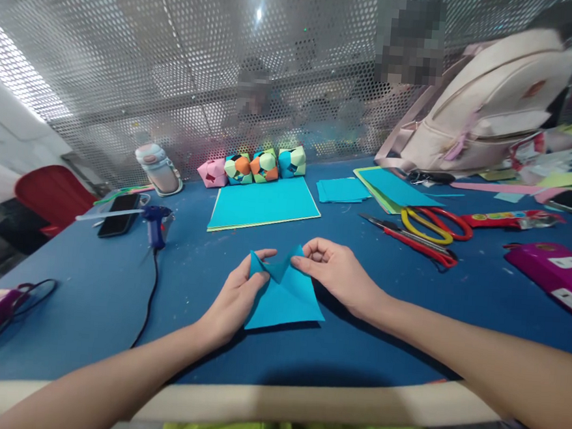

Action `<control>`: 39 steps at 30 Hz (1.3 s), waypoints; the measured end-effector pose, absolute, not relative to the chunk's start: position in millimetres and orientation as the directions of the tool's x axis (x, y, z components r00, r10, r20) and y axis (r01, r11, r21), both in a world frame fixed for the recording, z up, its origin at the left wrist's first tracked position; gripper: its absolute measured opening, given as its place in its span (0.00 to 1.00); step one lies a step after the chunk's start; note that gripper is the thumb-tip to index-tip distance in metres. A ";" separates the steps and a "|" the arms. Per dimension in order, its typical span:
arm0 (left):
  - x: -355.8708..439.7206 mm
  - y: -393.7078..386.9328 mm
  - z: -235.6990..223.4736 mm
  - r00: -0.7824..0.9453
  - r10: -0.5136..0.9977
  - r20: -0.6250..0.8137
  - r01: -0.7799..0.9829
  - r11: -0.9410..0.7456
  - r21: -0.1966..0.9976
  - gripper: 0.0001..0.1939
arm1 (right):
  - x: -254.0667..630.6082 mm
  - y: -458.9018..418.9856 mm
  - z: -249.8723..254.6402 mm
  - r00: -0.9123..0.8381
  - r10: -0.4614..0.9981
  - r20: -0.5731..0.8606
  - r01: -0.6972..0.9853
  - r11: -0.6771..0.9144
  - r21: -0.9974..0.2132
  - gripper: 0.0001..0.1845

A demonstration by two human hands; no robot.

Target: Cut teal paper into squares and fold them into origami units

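A square of blue paper (286, 301) is held just above the table near its front edge. My left hand (238, 294) pinches its upper left corner between thumb and fingers. At the upper right corner, my right hand (334, 270) grips the sheet with thumb and curled fingers. Between the two hands the top edge dips and folds toward me, while the lower edge hangs flat. Beyond the hands lies a stack of larger blue sheets (264, 203) with a yellowish-green one beneath.
Folded paper balls (264, 166) stand behind the stack. Scissors (427, 224), a red-handled cutter (418, 243) and a purple power strip (551, 272) lie right. A glue gun (156, 225), phone (119, 214) and bottle (158, 168) are left. A backpack (488, 117) leans against the perforated screen (194, 58).
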State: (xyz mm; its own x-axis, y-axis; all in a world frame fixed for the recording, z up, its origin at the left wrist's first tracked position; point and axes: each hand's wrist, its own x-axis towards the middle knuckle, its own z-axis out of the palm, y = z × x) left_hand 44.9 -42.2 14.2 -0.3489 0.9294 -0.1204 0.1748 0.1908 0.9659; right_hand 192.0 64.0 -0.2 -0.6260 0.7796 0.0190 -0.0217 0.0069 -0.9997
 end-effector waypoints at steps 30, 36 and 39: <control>52.8 -45.6 22.5 -0.157 0.988 -0.012 0.419 0.078 0.904 0.12 | 196.6 54.2 4.7 -0.674 0.708 0.213 -0.070 0.227 -0.972 0.11; 54.9 -46.4 23.5 -0.160 0.985 -0.062 0.377 0.119 0.919 0.11 | 198.4 51.9 6.8 -0.682 0.700 0.212 -0.055 0.241 -0.969 0.10; 55.2 -46.0 23.3 -0.154 0.985 -0.075 0.349 0.126 0.929 0.11 | 198.3 52.1 6.2 -0.688 0.694 0.211 -0.052 0.243 -0.969 0.10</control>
